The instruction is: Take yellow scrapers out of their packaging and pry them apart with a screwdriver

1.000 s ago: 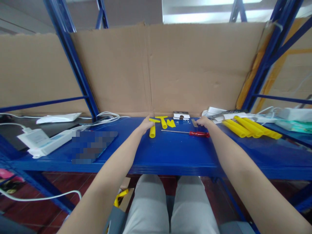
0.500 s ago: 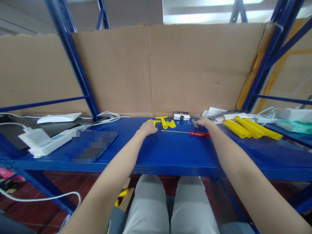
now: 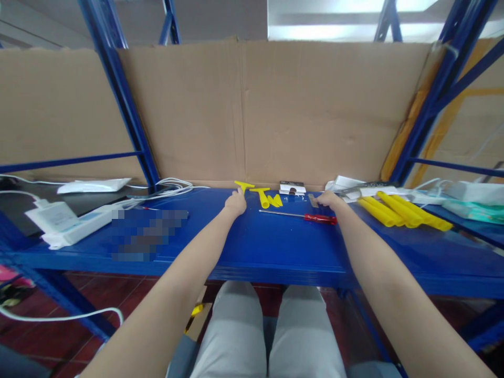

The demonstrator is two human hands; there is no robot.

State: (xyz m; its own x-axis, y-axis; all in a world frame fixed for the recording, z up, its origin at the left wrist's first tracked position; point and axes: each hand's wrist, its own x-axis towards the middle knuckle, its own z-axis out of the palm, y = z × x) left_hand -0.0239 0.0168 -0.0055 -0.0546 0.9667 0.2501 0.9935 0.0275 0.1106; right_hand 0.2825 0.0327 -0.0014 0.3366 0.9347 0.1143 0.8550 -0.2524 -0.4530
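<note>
Yellow T-piece (image 3: 244, 185) stands out at the back of the blue shelf, its crossbar just beyond the left hand (image 3: 235, 203). That hand's fingers are bent and close together, at the stem; they touch it, or seem to, but the hand hides the lower part, so I cannot tell whether they are clamped on it or only resting against it. The right hand (image 3: 329, 199) lies low over the shelf, fingers curled and their tips by a small flat plate (image 3: 313, 200). How far its thumb stands from the fingers is too small to tell, as is whether the plate is gripped.

Between the hands, nearest the left, lies a second T-piece (image 3: 260, 197), then some yellow scraps (image 3: 274, 200) and a small black-and-white box (image 3: 292, 188) near the cardboard (image 3: 189, 115). In front of these lies a screwdriver (image 3: 321, 218), its red handle toward the right hand and its shaft pointing left.

Farther right, several yellow tubes (image 3: 394, 207) lie side by side, near white papers (image 3: 344, 183). Well to the left are a power strip (image 3: 84, 224) and coiled white cables (image 3: 177, 188).
</note>
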